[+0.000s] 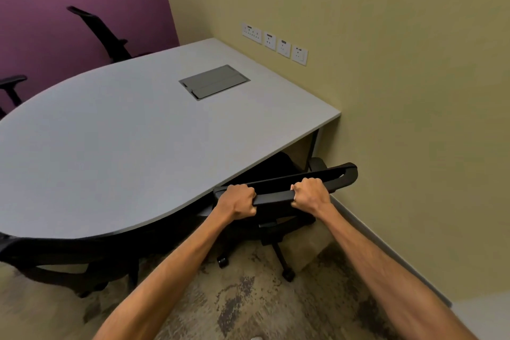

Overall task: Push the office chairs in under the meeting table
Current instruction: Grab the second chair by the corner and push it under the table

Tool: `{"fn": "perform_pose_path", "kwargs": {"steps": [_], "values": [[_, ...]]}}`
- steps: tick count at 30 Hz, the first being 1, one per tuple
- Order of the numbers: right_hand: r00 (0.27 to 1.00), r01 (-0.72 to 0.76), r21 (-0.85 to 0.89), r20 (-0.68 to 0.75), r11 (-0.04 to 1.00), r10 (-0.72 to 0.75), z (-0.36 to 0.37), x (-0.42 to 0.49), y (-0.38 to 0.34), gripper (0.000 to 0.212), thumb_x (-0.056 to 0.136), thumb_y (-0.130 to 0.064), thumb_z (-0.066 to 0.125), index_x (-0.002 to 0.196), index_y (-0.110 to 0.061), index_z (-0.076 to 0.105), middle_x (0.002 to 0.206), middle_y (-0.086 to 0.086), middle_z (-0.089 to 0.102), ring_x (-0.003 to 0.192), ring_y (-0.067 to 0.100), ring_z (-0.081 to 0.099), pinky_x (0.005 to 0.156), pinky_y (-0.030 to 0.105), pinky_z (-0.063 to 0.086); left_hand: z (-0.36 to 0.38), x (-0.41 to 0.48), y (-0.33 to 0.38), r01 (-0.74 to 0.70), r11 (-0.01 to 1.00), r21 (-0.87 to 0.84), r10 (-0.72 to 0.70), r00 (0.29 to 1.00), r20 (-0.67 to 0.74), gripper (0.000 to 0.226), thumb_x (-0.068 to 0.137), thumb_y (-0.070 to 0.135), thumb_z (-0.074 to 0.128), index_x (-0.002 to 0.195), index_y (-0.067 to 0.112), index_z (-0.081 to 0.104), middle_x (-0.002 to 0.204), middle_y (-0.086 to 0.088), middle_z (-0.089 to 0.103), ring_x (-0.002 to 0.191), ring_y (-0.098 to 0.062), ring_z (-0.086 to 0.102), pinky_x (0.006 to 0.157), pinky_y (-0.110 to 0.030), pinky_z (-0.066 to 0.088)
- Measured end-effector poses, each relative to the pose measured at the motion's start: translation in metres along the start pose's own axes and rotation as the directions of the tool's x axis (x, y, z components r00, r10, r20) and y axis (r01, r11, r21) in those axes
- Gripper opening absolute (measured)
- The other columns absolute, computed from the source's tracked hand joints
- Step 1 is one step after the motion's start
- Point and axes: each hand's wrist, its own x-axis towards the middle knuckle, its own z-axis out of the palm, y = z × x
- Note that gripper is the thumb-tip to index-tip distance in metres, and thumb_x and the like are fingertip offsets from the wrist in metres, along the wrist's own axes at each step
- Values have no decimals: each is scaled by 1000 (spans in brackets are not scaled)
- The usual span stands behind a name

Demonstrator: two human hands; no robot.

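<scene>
Head view: my left hand (pixel 239 201) and right hand (pixel 310 193), fingers wrapped tight round top rail of office chair (pixel 287 188) at table (pixel 138 132) near edge, by beige wall. Seat mostly under table, backrest just clear of edge. Step in hand, I judge: final shove. Next: push straight, castors free. Second chair (pixel 63 254) left along same edge, backrest against table.

Gripped chair (pixel 287 186) seat hidden under table (pixel 116 130); left chair (pixel 55 259) cut off by edge.
</scene>
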Motion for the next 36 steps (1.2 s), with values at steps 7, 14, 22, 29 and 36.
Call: {"fn": "perform_pose_path", "kwargs": {"steps": [7,14,22,29,36], "values": [[995,95,13,-25,995,-94,7,46,52,23,79,-38,63,85,-19,73,65,0,66,64,18,62,58,25,31,-7,48,14,105,994,-42,-105,994,-6,19,73,28,55,73,11,64,66,-5,59,62,-25,59,58,-33,42],[982,185,34,21,982,-185,8,81,96,19,77,-31,60,78,-18,74,50,-4,51,48,14,42,54,25,31,-10,87,34,234,967,-99,-236,972,-10,20,75,28,57,76,10,66,66,-4,59,63,-23,58,63,-34,48],[948,317,45,1,947,-317,15,148,170,24,79,-34,62,90,-17,74,59,0,62,54,18,52,58,26,32,-19,157,62,395,901,-180,-407,913,-29,20,77,30,59,80,12,66,71,-5,63,67,-22,60,66,-31,47],[937,350,89,-5,933,-351,19,196,197,26,80,-36,65,95,-17,73,64,-1,65,59,17,55,58,25,32,-33,200,60,455,870,-189,-469,882,-37,20,76,29,60,82,11,65,71,-5,62,68,-24,60,67,-34,48],[933,360,103,-46,927,-357,34,222,204,22,79,-36,64,87,-17,74,52,-5,47,50,13,42,52,24,29,-35,222,44,487,852,-190,-497,867,-9,20,76,28,62,79,9,67,71,-7,65,67,-24,61,70,-39,54]]}}
